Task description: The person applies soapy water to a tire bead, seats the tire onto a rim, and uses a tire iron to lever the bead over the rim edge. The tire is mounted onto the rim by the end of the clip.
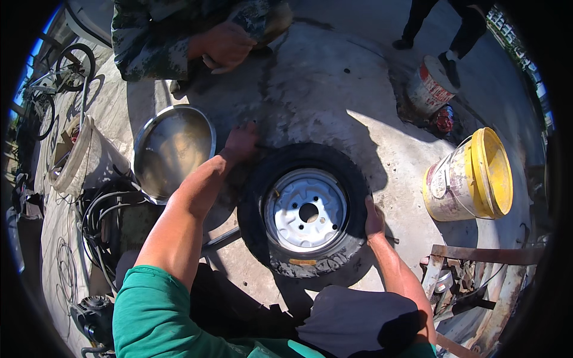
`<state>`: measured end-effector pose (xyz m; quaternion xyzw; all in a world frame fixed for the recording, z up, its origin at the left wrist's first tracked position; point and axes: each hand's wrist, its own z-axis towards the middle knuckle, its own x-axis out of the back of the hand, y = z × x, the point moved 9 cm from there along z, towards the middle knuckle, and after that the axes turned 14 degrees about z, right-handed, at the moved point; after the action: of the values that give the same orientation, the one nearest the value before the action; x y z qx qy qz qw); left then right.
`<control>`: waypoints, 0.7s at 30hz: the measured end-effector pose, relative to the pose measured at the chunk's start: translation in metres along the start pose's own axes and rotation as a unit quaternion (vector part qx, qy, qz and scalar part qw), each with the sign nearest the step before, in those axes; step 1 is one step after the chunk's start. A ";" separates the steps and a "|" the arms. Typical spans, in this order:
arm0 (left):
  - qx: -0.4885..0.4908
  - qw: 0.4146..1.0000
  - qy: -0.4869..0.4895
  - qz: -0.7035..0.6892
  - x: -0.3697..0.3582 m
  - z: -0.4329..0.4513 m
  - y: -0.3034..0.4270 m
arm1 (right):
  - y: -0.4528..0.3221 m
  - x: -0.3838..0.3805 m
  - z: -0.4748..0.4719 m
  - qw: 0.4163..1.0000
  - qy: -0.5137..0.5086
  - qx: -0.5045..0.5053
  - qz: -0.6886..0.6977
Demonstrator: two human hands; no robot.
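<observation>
A black rubber tyre (309, 266) on a silvery steel wheel rim (286, 223) lies in front of me, its outer face upward. My right hand (374, 218) grips the tyre's right side, with the fingers partly hidden behind it. Beyond the upper left edge of the tyre, my left hand (241, 141) reaches into shadow; whether it holds anything is unclear. A yellow-orange label (303, 262) is stuck on the near sidewall. From under the left of the tyre sticks out a metal bar (221, 237).
Left of the tyre stands a round metal basin (174, 152), beside a white bucket (96, 156) and black hoses (91, 223). A yellow-rimmed bucket (452, 183) and a rusty metal frame (488, 254) are at right. Another person's hand (226, 47) is at top; someone's foot (450, 69) touches a bucket (429, 89).
</observation>
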<state>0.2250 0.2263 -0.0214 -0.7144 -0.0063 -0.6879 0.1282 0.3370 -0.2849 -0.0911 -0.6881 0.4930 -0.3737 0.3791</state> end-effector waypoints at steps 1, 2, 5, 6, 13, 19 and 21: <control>-0.021 1.000 0.009 0.012 0.002 -0.001 -0.005 | 0.000 -0.003 0.000 1.000 -0.003 -0.001 -0.003; -0.043 0.999 0.018 0.024 0.002 0.001 -0.013 | -0.001 -0.004 -0.001 1.000 -0.006 -0.001 -0.007; -0.067 0.997 0.017 0.037 0.007 0.007 -0.026 | -0.016 -0.015 -0.009 0.999 -0.029 -0.002 -0.016; -0.071 0.997 0.015 0.036 0.010 0.009 -0.028 | -0.020 -0.018 -0.012 0.999 -0.036 -0.001 -0.019; -0.062 0.988 -0.129 -0.063 0.025 0.022 -0.043 | -0.013 -0.013 -0.006 1.000 -0.026 0.012 -0.011; 0.027 0.875 -0.272 -0.399 0.002 -0.007 -0.064 | -0.005 -0.009 -0.004 0.999 -0.033 -0.012 -0.006; 0.104 0.763 -0.273 -0.577 0.001 -0.028 -0.062 | -0.002 -0.007 0.000 1.000 -0.020 0.004 0.004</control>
<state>0.1860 0.2802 -0.0087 -0.7157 -0.5234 -0.4031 -0.2264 0.3361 -0.2777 -0.0900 -0.6919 0.4864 -0.3601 0.3937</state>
